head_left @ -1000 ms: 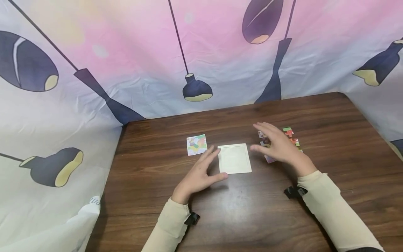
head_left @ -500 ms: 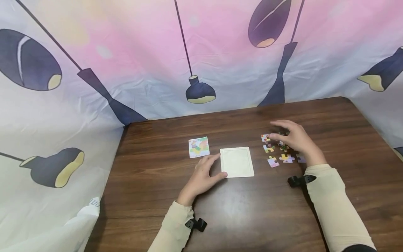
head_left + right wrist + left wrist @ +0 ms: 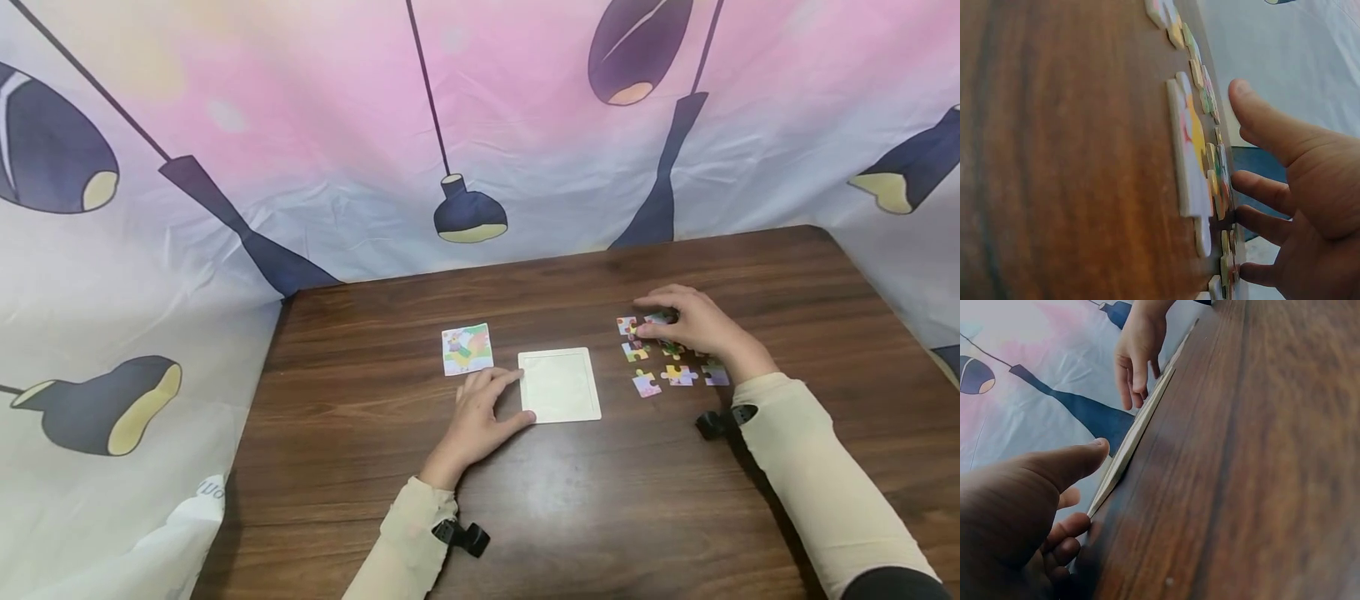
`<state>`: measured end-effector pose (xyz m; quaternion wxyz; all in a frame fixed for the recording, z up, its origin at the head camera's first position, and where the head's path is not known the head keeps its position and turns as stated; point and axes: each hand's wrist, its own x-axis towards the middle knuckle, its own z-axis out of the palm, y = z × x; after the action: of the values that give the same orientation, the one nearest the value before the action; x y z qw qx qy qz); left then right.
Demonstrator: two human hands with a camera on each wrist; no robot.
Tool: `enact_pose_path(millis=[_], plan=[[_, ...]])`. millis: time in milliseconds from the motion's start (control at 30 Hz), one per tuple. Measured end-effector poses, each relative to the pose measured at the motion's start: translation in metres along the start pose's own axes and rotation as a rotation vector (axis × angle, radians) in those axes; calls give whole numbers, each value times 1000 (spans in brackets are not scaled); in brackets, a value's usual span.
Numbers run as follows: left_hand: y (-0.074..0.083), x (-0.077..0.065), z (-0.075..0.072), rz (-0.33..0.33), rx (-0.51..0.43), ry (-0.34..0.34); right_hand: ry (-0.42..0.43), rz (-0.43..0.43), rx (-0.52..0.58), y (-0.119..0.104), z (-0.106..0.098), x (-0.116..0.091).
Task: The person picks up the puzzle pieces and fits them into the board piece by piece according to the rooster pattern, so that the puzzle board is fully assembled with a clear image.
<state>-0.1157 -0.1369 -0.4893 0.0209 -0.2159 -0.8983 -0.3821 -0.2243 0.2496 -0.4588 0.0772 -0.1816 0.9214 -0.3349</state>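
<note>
A square white puzzle tray [image 3: 560, 387] lies flat on the wooden table in the head view. At its left edge rests my left hand [image 3: 478, 418], thumb at the near corner and fingertips farther up the side. The left wrist view shows the thumb [image 3: 1082, 464] and fingers right at the pale tray edge [image 3: 1132, 447]. To the right, my right hand [image 3: 696, 321] spreads low over a group of colourful jigsaw pieces [image 3: 678, 376], partly hiding the farther ones. In the right wrist view its fingers are extended just beyond the pieces [image 3: 1188, 156], with nothing visible between them.
A small square picture card [image 3: 466, 349] lies behind the left hand, left of the tray. The dark wooden table [image 3: 570, 500] ends at the back against a hanging cloth [image 3: 315, 150] printed with lamps. Black wrist cameras [image 3: 461, 537] sit on both sleeves.
My left hand has come down to the tray's left edge. The right hand has moved right and lowered over the jigsaw pieces, uncovering the nearer ones.
</note>
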Motion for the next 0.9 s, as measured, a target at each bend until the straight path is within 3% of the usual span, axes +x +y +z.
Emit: enact_pose_path(millis=[233,900], plan=[[1,0,2,16,21,30,-2,-16,-36,1,-1,3],[2,-1,2,15,71,37,6,-31,-76,-2,6,5]])
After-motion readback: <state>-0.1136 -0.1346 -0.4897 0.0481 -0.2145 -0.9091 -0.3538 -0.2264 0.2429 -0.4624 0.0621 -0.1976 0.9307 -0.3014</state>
